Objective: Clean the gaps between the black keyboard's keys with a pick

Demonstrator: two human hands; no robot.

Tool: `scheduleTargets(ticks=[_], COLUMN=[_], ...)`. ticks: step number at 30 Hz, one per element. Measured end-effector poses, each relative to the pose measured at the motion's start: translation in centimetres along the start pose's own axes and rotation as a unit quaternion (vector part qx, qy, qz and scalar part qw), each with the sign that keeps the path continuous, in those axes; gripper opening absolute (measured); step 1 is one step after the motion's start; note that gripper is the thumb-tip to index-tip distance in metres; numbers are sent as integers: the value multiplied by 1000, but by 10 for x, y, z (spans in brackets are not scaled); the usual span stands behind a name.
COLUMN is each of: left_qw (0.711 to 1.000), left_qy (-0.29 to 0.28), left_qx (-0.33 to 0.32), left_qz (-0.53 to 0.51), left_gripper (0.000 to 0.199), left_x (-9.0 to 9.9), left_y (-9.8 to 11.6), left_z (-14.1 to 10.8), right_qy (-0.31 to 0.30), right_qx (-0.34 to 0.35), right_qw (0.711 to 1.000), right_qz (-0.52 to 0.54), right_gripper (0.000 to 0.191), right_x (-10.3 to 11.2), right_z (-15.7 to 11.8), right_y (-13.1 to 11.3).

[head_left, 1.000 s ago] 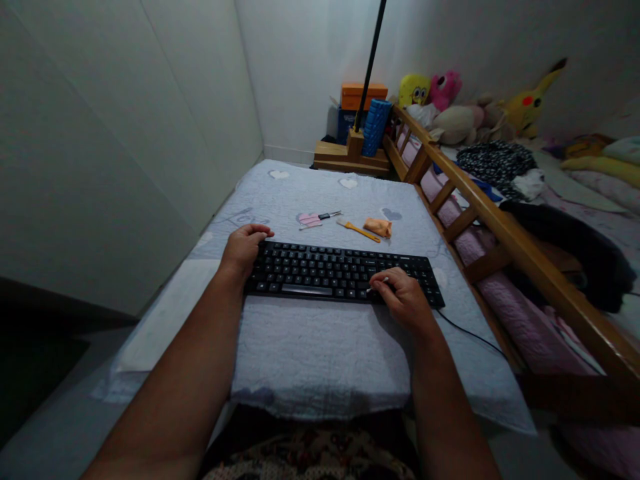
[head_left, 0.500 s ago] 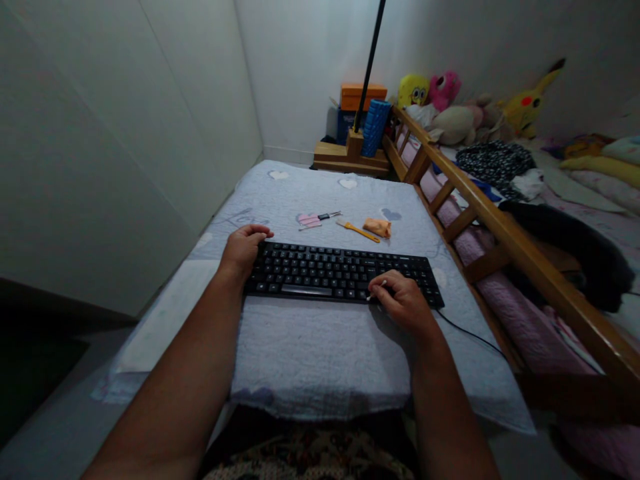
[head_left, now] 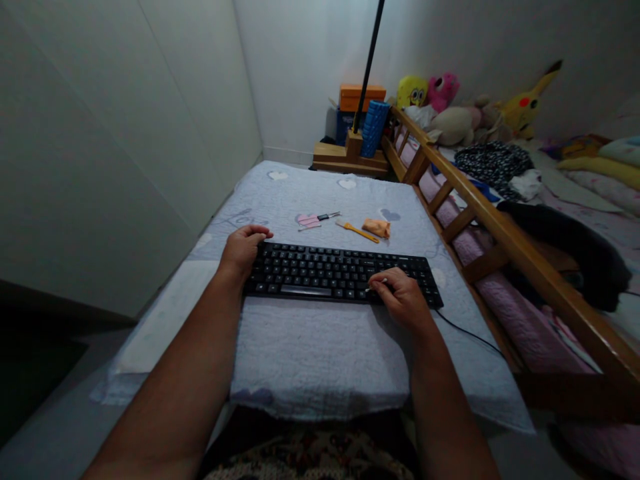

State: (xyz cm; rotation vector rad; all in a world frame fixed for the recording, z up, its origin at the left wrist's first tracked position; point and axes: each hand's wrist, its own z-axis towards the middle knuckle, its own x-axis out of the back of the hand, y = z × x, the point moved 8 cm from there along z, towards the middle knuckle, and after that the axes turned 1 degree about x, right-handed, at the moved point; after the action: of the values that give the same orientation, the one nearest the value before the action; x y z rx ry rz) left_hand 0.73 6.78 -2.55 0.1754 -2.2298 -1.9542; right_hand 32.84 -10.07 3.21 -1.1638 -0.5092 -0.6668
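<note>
A black keyboard [head_left: 320, 272] lies across the pale blue cloth [head_left: 320, 347] in front of me. My left hand [head_left: 244, 248] is closed on its left end, with thumb and fingers at the far corner. Over the right part of the keys, my right hand [head_left: 397, 291] pinches a thin cotton swab [head_left: 369, 289], whose white tip is down by the keys in the lower rows. Beyond the keyboard lie a yellow-handled brush [head_left: 361, 232], an orange crumpled packet [head_left: 377, 229], a slim tool with a dark handle [head_left: 327, 216] and another cotton swab [head_left: 310, 228].
A black cable [head_left: 470, 330] runs from the keyboard towards the wooden bed rail [head_left: 470, 200] on the right. White panels [head_left: 125, 133] stand close on the left. At the back are a blue foam roller [head_left: 375, 128], an orange box [head_left: 362, 97] and a dark pole [head_left: 369, 63].
My right hand has shifted slightly up and left, and the swab has tilted flatter, its tip moving from the keyboard's near edge onto the keys. My left hand stays in place.
</note>
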Motion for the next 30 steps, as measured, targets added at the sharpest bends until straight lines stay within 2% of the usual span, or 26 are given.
scheduleTargets(ticks=[9, 20, 30], left_qw=[1000, 1000, 1000], left_qy=[-1, -2, -2], left_qx=[-8, -1, 1], left_qz=[10, 17, 6], left_gripper=[17, 16, 16], left_x=[1, 0, 1], left_y=[-1, -1, -1], left_z=[1, 1, 0], right_qy=[29, 10, 29], right_qx=[-24, -3, -21], right_qw=[999, 1000, 999], right_qz=[-26, -5, -30], right_gripper=[17, 18, 19], right_x=[9, 0, 9], right_z=[-1, 0, -2], right_y=[6, 0, 8])
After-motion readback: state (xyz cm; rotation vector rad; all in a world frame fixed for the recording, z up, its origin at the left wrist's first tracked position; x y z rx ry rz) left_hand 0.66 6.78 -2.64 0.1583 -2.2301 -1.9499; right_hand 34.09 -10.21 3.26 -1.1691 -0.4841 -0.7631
